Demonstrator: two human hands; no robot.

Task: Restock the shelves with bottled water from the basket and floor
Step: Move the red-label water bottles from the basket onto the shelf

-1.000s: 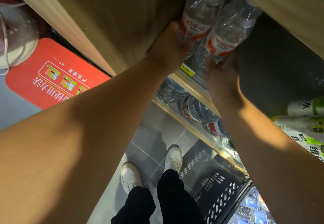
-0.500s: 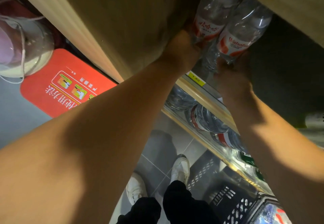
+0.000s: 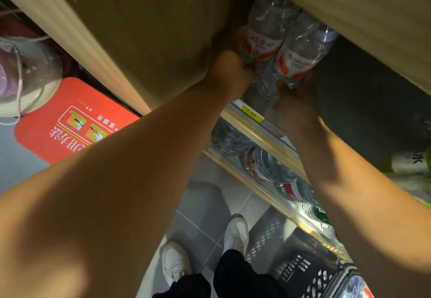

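Observation:
Two clear water bottles with red-and-white labels stand side by side at the left end of a wooden shelf [image 3: 254,129]. My left hand [image 3: 229,76] is wrapped around the base of the left bottle [image 3: 264,33], close against the wooden side panel. My right hand [image 3: 296,101] grips the base of the right bottle [image 3: 300,54]. Both arms reach up and forward into the shelf opening. A black plastic basket [image 3: 300,267] sits on the floor at the lower right, with colourful bottles just visible in its corner.
More water bottles [image 3: 268,167] lie on the shelf below. Green-labelled bottles [image 3: 412,162] stand at the right edge. A wooden side panel [image 3: 149,31] walls the left. A red floor mat [image 3: 72,122] lies at the left. My white shoes [image 3: 235,232] stand on grey tiles.
Both hands have pushed the two bottles a little deeper into the shelf, under the upper board. The camera has shifted, so the basket and green bottles sit nearer the frame edges.

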